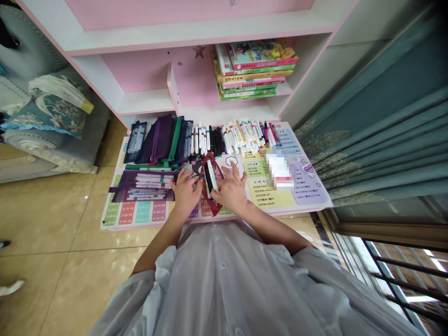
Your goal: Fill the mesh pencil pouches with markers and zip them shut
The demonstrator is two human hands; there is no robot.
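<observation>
My left hand [185, 193] pinches the edge of a red pencil pouch [206, 163], which lies open on a printed desk mat [140, 212]. Two markers, one white [212, 175] and one dark [207, 183], lie inside the pouch. My right hand [231, 191] stands beside them, fingers spread, its thumb against the white marker's lower end. Whether it grips that marker I cannot tell. To the left, a purple pouch [143, 185] holds several markers. Dark fabric pouches [161, 140] and a long row of markers [238, 137] lie along the mat's far side.
A pink and white shelf unit [140, 79] rises behind the mat, with a stack of books [254, 70] on it. A grey sofa [45, 135] stands left, a teal curtain [378, 130] right, and a blurred patch [280, 171] covers part of the mat.
</observation>
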